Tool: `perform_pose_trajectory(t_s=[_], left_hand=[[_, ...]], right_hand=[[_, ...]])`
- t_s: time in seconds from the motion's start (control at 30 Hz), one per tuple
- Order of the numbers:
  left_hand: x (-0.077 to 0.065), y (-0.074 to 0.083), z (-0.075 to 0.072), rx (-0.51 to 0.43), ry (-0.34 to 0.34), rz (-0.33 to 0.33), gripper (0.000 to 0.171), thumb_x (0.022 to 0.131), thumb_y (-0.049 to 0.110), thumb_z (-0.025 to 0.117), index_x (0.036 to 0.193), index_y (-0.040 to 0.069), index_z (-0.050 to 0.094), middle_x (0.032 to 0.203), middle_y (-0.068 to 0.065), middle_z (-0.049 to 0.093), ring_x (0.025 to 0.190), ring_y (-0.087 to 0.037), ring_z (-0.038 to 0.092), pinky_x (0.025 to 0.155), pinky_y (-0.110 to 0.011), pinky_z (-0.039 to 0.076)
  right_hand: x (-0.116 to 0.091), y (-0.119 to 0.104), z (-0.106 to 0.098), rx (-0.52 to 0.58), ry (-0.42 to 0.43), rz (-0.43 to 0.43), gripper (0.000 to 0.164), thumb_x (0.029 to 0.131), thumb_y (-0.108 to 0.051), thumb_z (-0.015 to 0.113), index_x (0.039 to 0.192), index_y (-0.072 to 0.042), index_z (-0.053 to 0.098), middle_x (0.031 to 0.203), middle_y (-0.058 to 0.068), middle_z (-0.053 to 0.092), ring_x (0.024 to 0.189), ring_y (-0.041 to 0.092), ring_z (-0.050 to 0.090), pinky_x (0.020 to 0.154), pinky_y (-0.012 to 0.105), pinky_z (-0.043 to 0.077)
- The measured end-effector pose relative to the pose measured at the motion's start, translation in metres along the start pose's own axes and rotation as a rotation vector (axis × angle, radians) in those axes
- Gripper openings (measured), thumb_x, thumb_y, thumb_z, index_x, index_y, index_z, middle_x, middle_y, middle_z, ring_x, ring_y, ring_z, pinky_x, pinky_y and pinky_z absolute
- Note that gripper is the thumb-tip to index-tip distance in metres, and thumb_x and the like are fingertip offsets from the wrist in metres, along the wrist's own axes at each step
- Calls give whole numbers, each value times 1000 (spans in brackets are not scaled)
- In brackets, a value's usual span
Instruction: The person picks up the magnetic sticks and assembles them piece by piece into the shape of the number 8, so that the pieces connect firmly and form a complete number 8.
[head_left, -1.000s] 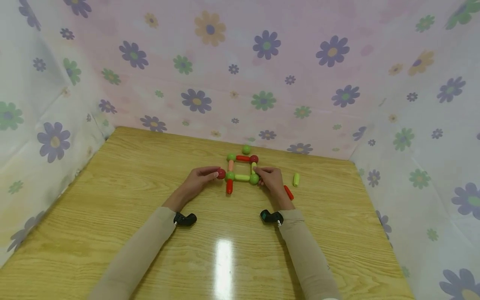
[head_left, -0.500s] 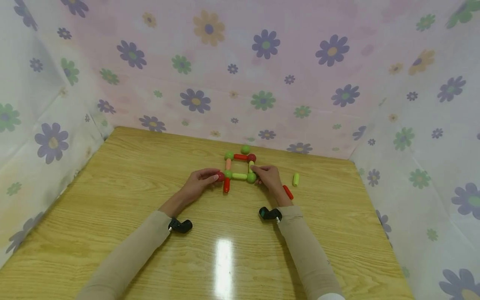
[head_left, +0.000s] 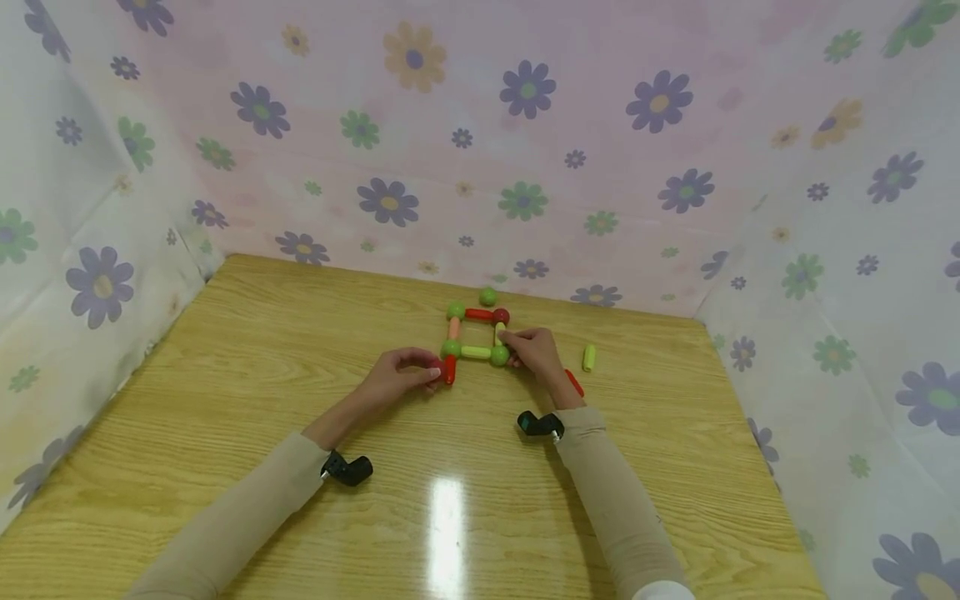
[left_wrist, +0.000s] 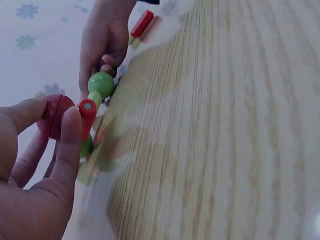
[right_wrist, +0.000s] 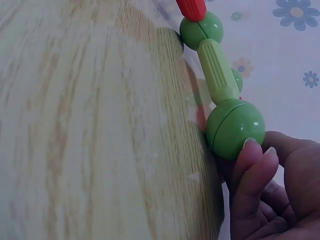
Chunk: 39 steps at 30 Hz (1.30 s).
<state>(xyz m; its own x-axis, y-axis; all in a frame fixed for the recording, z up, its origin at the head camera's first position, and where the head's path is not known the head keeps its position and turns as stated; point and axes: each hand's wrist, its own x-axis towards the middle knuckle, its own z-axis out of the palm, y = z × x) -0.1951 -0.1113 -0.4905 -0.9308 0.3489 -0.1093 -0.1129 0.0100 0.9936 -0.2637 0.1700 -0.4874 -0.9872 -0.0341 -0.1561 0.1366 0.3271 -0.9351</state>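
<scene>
My left hand [head_left: 396, 377] pinches a red ball [left_wrist: 51, 120] between thumb and fingers. The ball is beside the free end of a red magnetic rod [head_left: 450, 370], which shows a silver disc in the left wrist view. This rod extends toward me from the near-left green ball [head_left: 451, 349] of a square of rods and balls. My right hand [head_left: 536, 352] grips the square's right-hand yellow-green rod [head_left: 500, 327], fingertips also at the near-right green ball [right_wrist: 235, 130]. A yellow-green rod [head_left: 476, 352] forms the near side, a red rod [head_left: 478, 314] the far side.
Behind the square lies a loose green ball [head_left: 488, 296]. To the right are a loose yellow-green rod [head_left: 589, 358] and a red rod [head_left: 574, 382] partly behind the right wrist. Flowered cloth [head_left: 450, 167] walls the wooden table [head_left: 645, 467] at the back and sides.
My left hand has brought the red ball toward me, from beside the near-left green ball to the red rod's free end. The square has shifted slightly left, with my right hand still on it.
</scene>
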Motion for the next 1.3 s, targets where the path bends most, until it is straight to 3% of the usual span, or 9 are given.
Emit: perform_pose_trajectory(t_s=[0.23, 0.57, 0.97, 1.2, 1.3], left_hand=[[-5, 0, 0, 69, -31, -12, 38, 96, 12, 72, 128, -6, 60, 122, -19, 64, 93, -16, 68, 80, -28, 59], [-12, -4, -1, 58, -120, -49, 35, 95, 10, 73, 124, -6, 62, 114, -16, 68, 91, -19, 70, 81, -35, 61], [-10, -10, 5, 112, -35, -23, 35, 92, 11, 77, 120, -5, 64, 115, -18, 67, 93, -16, 69, 78, -29, 60], [-8, -10, 11, 66, -35, -10, 34, 93, 8, 74, 120, -8, 62, 114, -20, 67, 92, -17, 72, 77, -31, 60], [-9, -9, 14, 88, -26, -4, 32, 93, 7, 75, 118, -7, 63, 111, -18, 67, 86, -16, 71, 73, -28, 59]], right_hand=[[1, 0, 1, -11, 8, 0, 35, 96, -31, 73, 96, 4, 76, 60, -3, 61, 49, 7, 56, 50, 20, 49], [1, -4, 2, -23, -5, 4, 37, 96, -31, 72, 95, 6, 76, 58, -3, 60, 49, 6, 56, 50, 19, 47], [5, -4, 2, -24, -38, -2, 39, 97, -33, 71, 95, 5, 76, 58, -3, 61, 50, 7, 57, 51, 19, 48], [-2, -19, 0, -38, -74, 17, 39, 100, -27, 67, 101, 11, 74, 61, 3, 63, 51, 10, 58, 55, 26, 52], [-2, -18, 2, -42, -62, 5, 39, 100, -28, 68, 99, 10, 74, 60, 2, 62, 51, 9, 58, 54, 25, 51]])
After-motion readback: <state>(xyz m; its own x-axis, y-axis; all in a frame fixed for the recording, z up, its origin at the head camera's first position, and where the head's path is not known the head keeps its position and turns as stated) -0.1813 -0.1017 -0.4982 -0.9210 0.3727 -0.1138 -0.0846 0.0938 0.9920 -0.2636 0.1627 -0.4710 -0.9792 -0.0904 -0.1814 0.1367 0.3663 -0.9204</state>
